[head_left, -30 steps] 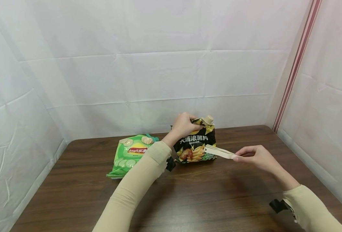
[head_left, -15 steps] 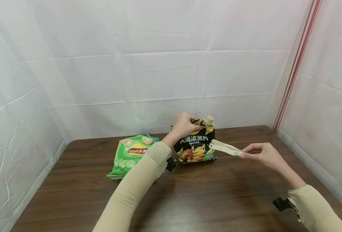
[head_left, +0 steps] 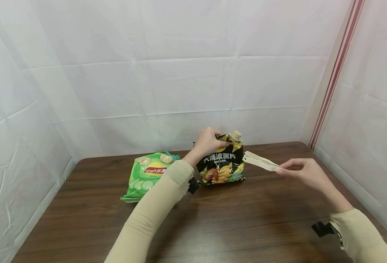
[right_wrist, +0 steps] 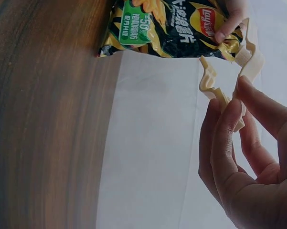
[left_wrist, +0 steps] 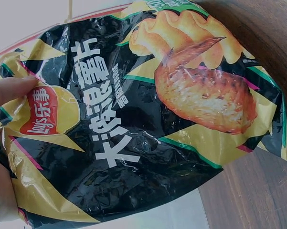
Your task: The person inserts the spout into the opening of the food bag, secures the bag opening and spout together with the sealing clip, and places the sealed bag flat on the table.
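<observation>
My left hand (head_left: 208,142) pinches the folded top of a black and gold bag of potato chips (head_left: 219,166), which stands on the table. A cream spout cap (head_left: 235,136) sticks up at the bag's upper right corner. Between the thumb and fingers of my right hand (head_left: 308,175) is a long cream bag clip (head_left: 260,161). Its two arms spread apart in the right wrist view, with the clip (right_wrist: 215,83) pointing at the bag's top. In the head view its far end lies close to the bag's right edge; whether they touch I cannot tell.
A green bag of potato chips (head_left: 150,173) leans back at the left, partly behind my left sleeve, with a teal cap (head_left: 173,156) at its upper corner. White sheeting (head_left: 180,84) hangs behind and beside the brown wooden table (head_left: 233,226).
My right hand has moved right and slightly up with the bag clip, whose end has drawn back from the front of the black bag. The left hand and both bags have stayed put.
</observation>
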Action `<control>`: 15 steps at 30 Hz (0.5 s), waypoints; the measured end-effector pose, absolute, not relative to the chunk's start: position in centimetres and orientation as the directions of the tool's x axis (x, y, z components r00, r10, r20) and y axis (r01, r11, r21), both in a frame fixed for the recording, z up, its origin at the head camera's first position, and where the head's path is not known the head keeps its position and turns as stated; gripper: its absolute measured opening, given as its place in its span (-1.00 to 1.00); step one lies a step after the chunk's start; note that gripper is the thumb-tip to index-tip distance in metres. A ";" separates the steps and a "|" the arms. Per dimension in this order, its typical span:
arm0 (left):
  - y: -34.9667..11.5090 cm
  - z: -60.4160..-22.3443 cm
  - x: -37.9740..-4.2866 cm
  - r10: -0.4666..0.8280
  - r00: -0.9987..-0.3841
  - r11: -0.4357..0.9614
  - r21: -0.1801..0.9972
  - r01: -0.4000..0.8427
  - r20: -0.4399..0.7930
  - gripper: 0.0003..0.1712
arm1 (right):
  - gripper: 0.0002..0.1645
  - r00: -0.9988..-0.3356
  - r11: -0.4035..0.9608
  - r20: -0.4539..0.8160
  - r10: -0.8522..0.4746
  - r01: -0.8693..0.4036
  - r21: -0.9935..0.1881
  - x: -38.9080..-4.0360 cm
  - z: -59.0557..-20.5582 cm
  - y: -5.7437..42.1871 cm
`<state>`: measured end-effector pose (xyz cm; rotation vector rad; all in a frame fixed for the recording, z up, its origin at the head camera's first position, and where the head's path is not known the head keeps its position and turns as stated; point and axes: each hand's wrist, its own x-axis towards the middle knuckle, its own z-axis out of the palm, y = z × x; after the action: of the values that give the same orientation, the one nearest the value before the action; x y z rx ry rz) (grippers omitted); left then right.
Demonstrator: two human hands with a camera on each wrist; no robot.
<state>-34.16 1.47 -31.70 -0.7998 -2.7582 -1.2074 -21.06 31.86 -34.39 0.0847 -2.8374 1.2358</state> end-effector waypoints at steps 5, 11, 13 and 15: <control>1.5 -31.6 -34.2 0.449 -0.865 0.565 0.678 0.470 0.225 -0.76 | -0.51 -0.995 0.656 0.099 -0.006 -0.078 -0.750 -21.6 -34.1 31.7; 1.4 -31.6 -34.2 0.452 -0.861 0.566 0.671 0.479 0.233 -0.77 | -0.49 -0.992 0.637 0.126 0.007 -0.092 -0.765 -22.4 -34.1 31.0; 1.3 -31.6 -34.3 0.452 -0.860 0.569 0.667 0.482 0.236 -0.77 | -0.49 -0.991 0.639 0.135 0.011 -0.097 -0.763 -22.8 -34.2 30.7; 1.3 -31.6 -34.3 0.448 -0.862 0.574 0.664 0.480 0.236 -0.77 | -0.49 -0.990 0.638 0.139 0.014 -0.098 -0.763 -23.1 -34.3 30.4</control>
<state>-34.27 1.34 -31.64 -0.8117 -2.7494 -1.1794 -23.14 30.35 -34.29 0.0702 -2.7227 1.2805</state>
